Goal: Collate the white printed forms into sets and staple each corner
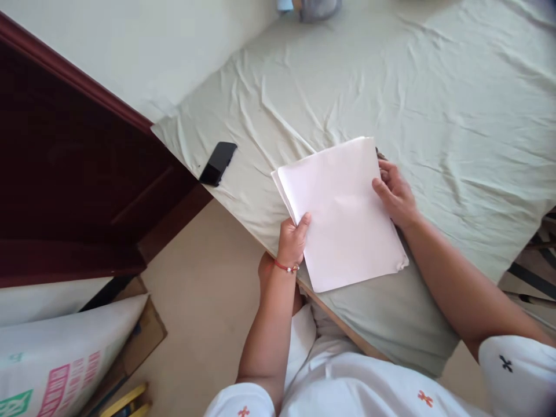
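A stack of white paper sheets (343, 220) is tilted above the near edge of the cloth-covered table. Its sheets are slightly fanned at the left edge, and the lower right corner is crumpled. My left hand (293, 240) grips the left edge, thumb on top and fingers hidden underneath; a red beaded bracelet (286, 267) circles that wrist. On the right edge, my right hand (396, 197) is closed with its thumb on the top sheet and fingers curled along the side. A small dark thing (380, 154) shows beside those fingertips; I cannot make out what it is.
A black phone (218, 164) lies near the table's left edge on the pale green cloth (434, 87). A grey object (320, 10) stands at the back by the wall. A printed white sack (65, 353) and a cardboard box (145, 333) are on the floor at left.
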### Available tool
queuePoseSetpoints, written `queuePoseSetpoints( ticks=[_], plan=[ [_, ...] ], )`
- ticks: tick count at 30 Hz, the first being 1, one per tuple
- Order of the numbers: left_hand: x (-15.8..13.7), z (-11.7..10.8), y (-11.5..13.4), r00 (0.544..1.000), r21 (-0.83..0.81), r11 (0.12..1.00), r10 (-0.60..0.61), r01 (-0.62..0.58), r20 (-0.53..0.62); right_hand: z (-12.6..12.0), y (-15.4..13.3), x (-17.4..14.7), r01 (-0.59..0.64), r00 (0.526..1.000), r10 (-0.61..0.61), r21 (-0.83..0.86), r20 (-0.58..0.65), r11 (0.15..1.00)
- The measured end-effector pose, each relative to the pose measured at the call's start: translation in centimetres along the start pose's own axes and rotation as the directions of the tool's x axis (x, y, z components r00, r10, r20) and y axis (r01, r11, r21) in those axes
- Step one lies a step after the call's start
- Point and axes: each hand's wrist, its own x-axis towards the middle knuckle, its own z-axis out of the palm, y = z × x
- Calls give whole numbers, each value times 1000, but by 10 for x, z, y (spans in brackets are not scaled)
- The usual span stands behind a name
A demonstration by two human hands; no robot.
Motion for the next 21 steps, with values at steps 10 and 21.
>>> queuePoseSetpoints(
  ticks=[10, 21],
  plan=[
    [13, 11, 10, 1000, -124, 992, -1, -2, -25, -6, 6, -2, -380, 925, 344, 376, 162, 845],
    [15, -18, 21, 959, -161, 974, -193, 161, -205, -4, 5, -6, -399, 892, 451, 421, -27, 815]
  ],
)
